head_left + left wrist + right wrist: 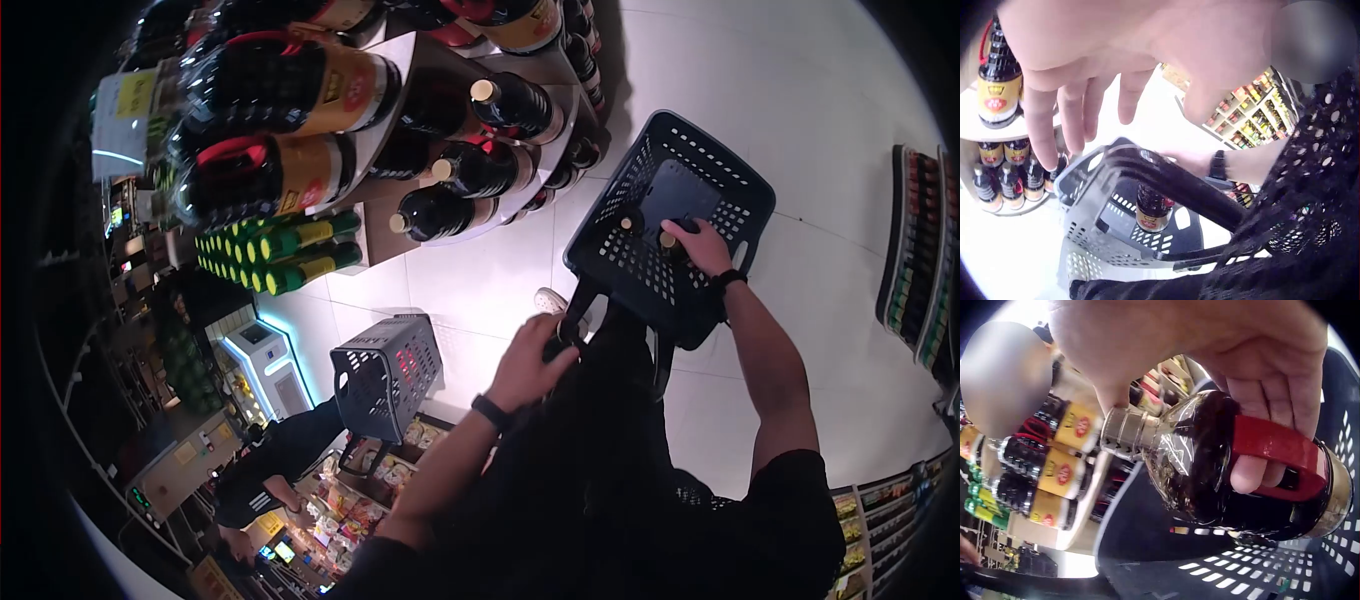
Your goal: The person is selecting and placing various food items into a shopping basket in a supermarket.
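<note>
My right hand (703, 248) reaches into the dark shopping basket (720, 170). It grips a soy sauce bottle (1200, 462) with a red handle, fingers hooked through that handle and thumb near the cap. The bottle lies sideways across the right wrist view, over the basket's slotted inside. Another dark bottle (630, 222) stands in the basket, its cap facing up. My left hand (530, 362) is beside the basket on the near side. In the left wrist view its fingers (1072, 112) hang loosely straight, above the basket's black handle (1172, 187), with nothing between them.
Tiered shelves of large dark bottles (290, 90) stand at the left, with green bottles (290, 250) below. A person in black (280, 470) is at lower left beside a second, grey basket (390, 365). Pale floor tiles (800, 100) spread to the right, towards another shelf (910, 250).
</note>
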The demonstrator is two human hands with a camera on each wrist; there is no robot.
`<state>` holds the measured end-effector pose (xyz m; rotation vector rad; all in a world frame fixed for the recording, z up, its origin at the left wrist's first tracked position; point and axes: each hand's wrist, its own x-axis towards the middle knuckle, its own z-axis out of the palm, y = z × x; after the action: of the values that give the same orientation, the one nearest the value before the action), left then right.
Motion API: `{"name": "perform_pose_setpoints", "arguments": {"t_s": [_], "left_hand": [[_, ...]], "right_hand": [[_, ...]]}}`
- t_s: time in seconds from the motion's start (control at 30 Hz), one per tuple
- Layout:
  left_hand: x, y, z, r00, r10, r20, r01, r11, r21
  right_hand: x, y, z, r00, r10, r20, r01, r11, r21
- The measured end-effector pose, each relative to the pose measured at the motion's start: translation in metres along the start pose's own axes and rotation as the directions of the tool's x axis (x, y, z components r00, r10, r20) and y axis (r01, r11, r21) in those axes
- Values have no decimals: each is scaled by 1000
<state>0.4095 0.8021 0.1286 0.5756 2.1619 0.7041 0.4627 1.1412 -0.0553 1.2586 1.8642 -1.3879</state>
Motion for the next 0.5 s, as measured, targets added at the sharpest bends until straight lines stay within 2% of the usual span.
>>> {"name": "perform_pose_setpoints", "arguments": {"t_s": [0.1, 0.13, 0.2, 0.23, 0.27, 0.33, 0.37, 0.47, 0.5], "left_hand": [[3, -5, 25, 993, -116, 30, 119, 981, -151], [8, -5, 32, 988, -150, 26, 152, 965, -212], [16, -6, 37, 983, -176, 61, 185, 962, -203], [23, -7, 39, 982, -177, 71, 187, 962, -197], [28, -9, 39, 980, -180, 83, 193, 963, -190], [37, -16, 39, 972, -172, 159, 195, 970, -143], [41, -19, 39, 966, -171, 192, 195, 974, -118], [51, -19, 39, 960, -182, 213, 208, 972, -106], [53, -20, 40, 955, -197, 224, 228, 966, -122]], "right_hand": [[77, 34, 21, 991, 107, 79, -105, 994, -25], [99, 50, 29, 990, 87, 110, -86, 996, -19], [136, 90, 51, 984, 50, 169, -50, 999, -1], [174, 136, 74, 993, -62, 100, 74, 990, -124], [199, 173, 91, 983, -166, 76, 170, 984, -52], [210, 182, 108, 931, -364, 5, 362, 928, 86], [215, 189, 107, 975, -161, 153, 100, 935, 341], [235, 196, 109, 926, 10, 377, -132, 945, 300], [242, 208, 118, 921, -9, 389, -121, 943, 310]]}}
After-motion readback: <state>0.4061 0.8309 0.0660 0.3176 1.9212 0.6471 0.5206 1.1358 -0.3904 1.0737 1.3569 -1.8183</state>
